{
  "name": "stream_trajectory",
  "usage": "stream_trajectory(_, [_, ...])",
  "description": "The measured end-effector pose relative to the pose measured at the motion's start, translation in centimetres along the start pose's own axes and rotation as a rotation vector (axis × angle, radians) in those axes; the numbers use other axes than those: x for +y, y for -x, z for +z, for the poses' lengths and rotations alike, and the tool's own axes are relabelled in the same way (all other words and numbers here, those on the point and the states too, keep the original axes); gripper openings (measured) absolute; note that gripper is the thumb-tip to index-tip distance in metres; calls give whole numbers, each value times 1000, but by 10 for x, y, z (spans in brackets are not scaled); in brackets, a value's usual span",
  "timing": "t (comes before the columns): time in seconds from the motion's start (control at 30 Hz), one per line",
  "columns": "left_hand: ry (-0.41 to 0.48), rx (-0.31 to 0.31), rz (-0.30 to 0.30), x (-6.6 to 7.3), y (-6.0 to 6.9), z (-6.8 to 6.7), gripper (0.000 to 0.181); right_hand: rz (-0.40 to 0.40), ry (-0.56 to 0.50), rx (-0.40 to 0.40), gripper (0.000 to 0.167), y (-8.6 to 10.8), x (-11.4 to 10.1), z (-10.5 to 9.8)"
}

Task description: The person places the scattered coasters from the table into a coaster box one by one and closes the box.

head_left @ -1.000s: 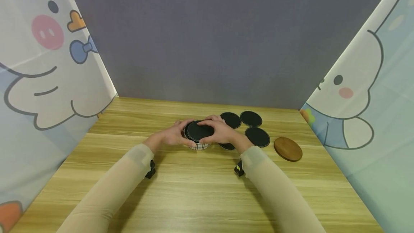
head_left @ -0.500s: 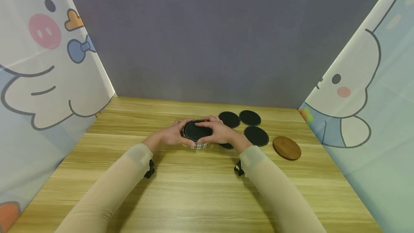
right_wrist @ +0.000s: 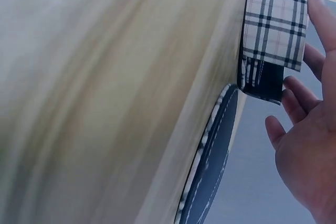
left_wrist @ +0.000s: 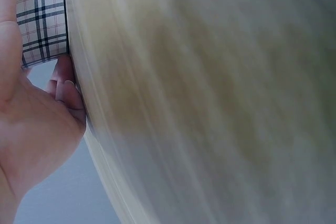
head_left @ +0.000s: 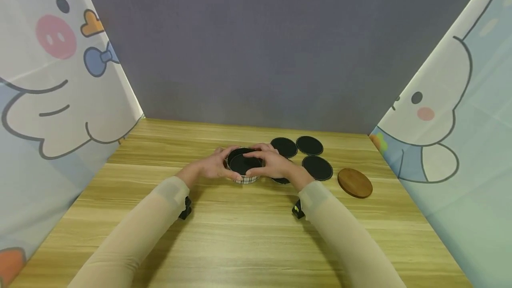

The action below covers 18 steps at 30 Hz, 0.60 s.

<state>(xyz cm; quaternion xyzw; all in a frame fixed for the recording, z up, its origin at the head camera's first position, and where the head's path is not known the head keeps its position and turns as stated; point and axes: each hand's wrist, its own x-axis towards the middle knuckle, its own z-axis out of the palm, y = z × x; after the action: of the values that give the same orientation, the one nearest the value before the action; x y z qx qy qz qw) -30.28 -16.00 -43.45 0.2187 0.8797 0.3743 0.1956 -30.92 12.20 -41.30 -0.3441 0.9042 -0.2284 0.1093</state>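
Observation:
A round plaid coaster holder (head_left: 247, 180) with a black interior stands on the wooden table between both hands in the head view. Down inside its rim lies a black round coaster (head_left: 240, 165). My left hand (head_left: 214, 166) grips the holder's left side, thumb in front and fingers behind. From the right, my right hand (head_left: 275, 164) holds the rim with its thumb in front; one finger reaches over the opening. The right wrist view shows a cutout in the plaid wall (right_wrist: 275, 19), near the right fingers. In the left wrist view, the left hand (left_wrist: 37, 124) curls round the plaid wall (left_wrist: 42, 19).
Several black round coasters lie to the right of the holder, such as the back-right coaster (head_left: 310, 145) and the nearer coaster (head_left: 317, 168). Farther right lies a brown wooden disc (head_left: 354, 183). A grey panel (head_left: 256, 48) rises behind the table, with cartoon-printed cloths at both sides.
The black coaster has sunk from above the holder's rim to inside it, so more of the inner wall shows. Both hands have stayed nearly in place round the holder.

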Motion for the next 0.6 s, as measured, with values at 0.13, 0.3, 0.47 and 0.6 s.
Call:
stream_trajectory(0.13, [6,6,-2,1,0,0,122,6,-18,30,62,11,7,-5])
stream_trajectory(0.3, [14,22,-5,0,-1,0,121,28,-81,54,66,33,19,-17])
stream_trajectory(0.47, [2,36,-8,2,0,0,120,64,-110,63,68,54,36,-26])
stream_trajectory(0.6, [-3,35,-6,1,0,1,122,116,-67,70,66,69,50,-29])
